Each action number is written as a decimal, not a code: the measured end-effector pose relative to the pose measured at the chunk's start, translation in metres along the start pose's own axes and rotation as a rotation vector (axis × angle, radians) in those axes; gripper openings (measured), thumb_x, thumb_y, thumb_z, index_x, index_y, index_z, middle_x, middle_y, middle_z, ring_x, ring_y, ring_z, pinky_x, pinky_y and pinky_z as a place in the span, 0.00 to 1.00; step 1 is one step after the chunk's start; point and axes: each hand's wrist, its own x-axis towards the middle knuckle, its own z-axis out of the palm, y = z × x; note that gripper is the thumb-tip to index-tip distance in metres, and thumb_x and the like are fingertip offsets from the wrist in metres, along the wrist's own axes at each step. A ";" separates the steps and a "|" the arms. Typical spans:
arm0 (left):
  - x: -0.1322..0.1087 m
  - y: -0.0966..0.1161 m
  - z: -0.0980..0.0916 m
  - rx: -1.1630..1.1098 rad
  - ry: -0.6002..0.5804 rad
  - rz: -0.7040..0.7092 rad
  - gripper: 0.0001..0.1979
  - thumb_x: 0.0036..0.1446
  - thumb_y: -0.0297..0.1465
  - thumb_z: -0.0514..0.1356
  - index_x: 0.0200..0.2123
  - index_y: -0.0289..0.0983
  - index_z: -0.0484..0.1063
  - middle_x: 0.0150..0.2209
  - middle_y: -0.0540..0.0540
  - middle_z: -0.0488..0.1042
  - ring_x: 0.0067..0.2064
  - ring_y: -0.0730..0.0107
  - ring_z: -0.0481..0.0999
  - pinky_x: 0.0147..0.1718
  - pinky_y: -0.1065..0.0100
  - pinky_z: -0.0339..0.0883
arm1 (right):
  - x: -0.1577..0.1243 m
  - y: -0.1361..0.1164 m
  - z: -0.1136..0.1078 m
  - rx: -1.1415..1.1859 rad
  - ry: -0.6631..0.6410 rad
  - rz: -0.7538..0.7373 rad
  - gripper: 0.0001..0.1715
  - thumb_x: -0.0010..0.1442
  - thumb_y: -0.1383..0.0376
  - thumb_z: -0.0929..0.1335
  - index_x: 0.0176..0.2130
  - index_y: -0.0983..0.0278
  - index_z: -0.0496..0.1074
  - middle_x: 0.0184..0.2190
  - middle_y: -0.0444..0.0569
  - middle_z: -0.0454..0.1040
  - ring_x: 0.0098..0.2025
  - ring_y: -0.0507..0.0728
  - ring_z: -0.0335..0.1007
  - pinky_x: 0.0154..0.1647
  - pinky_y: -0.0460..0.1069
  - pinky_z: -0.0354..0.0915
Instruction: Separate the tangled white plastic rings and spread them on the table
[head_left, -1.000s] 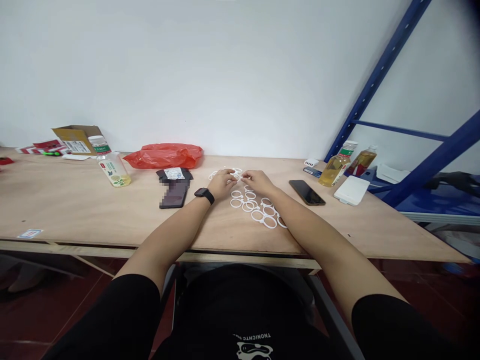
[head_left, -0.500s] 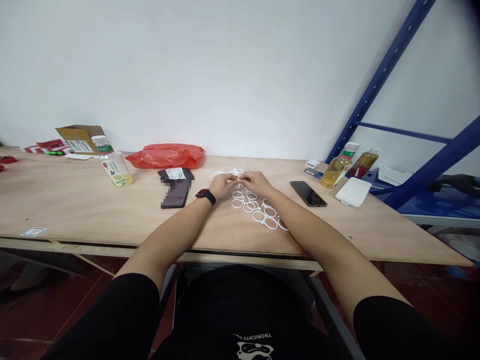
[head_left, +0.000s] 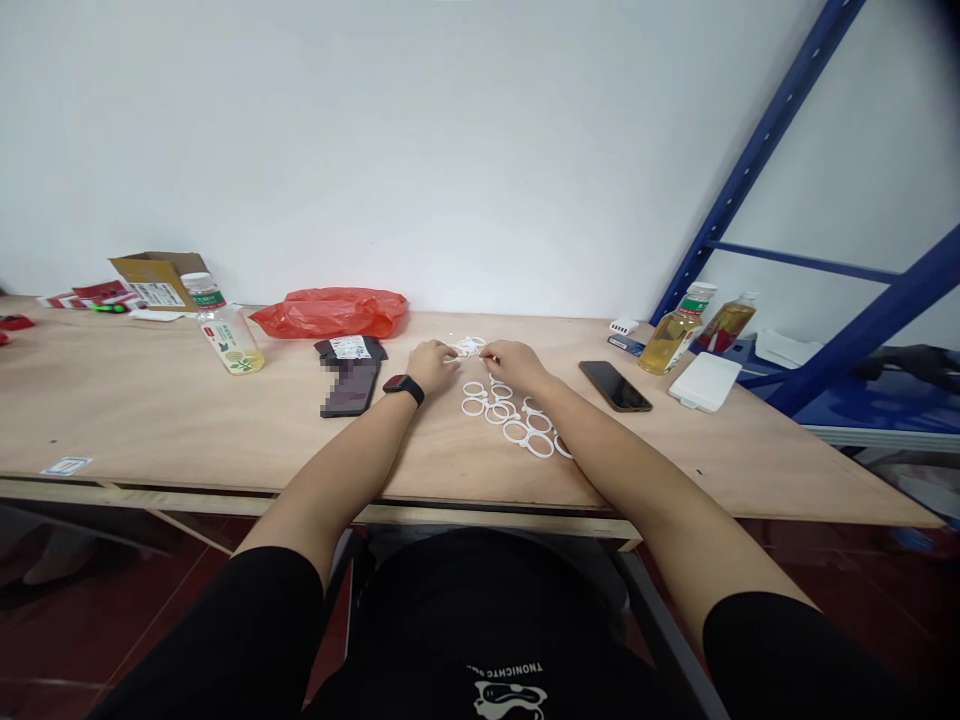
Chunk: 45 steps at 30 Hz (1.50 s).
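White plastic rings (head_left: 540, 443), several with small knobs on their rims, lie spread over the table in front of my right forearm. Behind them is a tangled pile of similar white rings (head_left: 469, 345). My left hand (head_left: 432, 368), with a black watch on the wrist, has curled fingers at the pile's left side; what they pinch is too small to make out. At the right edge of the pile, my right hand (head_left: 516, 364) has its thumb and fingertips closed on a white ring, mostly hidden by the fingers. A gap separates the two hands.
Left of my hands lie a dark phone-like object (head_left: 351, 388) and a red plastic bag (head_left: 330, 312). A bottle (head_left: 231, 335) and an open carton (head_left: 161, 280) stand farther left. To the right are a phone (head_left: 615, 386), a white case (head_left: 705, 382), a bottle (head_left: 671, 335) and blue shelving (head_left: 750, 170).
My hands, close together half a second ago, have drawn apart. The left hand moved leftward; the right stayed almost in place. The spread rings look unmoved.
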 end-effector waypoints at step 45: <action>0.017 -0.020 0.014 -0.722 0.268 -0.189 0.14 0.55 0.39 0.61 0.35 0.33 0.77 0.37 0.41 0.79 0.40 0.63 0.77 0.43 0.63 0.70 | -0.004 0.001 -0.001 0.023 -0.012 -0.018 0.11 0.61 0.64 0.66 0.41 0.61 0.77 0.39 0.47 0.80 0.41 0.56 0.73 0.40 0.48 0.61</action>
